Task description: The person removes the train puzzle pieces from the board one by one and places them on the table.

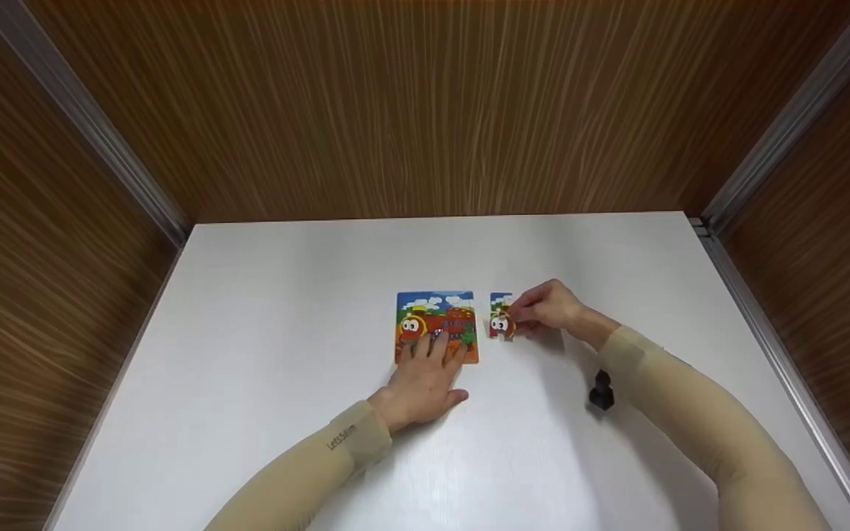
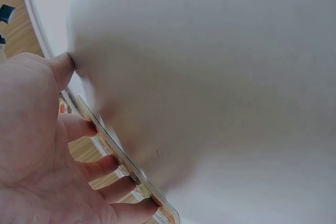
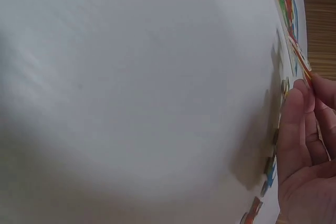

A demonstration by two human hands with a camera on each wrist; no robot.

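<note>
A jigsaw puzzle picture of a red train with a face (image 1: 459,308) lies on the white table. My left hand (image 1: 422,385) rests flat across its lower part, fingers spread; the thumb sticks out beside it. In the left wrist view, those fingertips press on the thin puzzle edge (image 2: 118,153). To the right of the picture, my right hand (image 1: 554,304) pinches a jigsaw piece (image 1: 499,324) with eyes on it between thumb and fingers. The right wrist view shows that piece edge-on (image 3: 298,53), tilted up from the table.
More puzzle pieces (image 3: 270,171) lie along the table below the right hand in the right wrist view. A small black object (image 1: 601,392) stands beside the right forearm. Wood-grain panels (image 1: 432,110) enclose the white table (image 1: 263,310) at the back and both sides.
</note>
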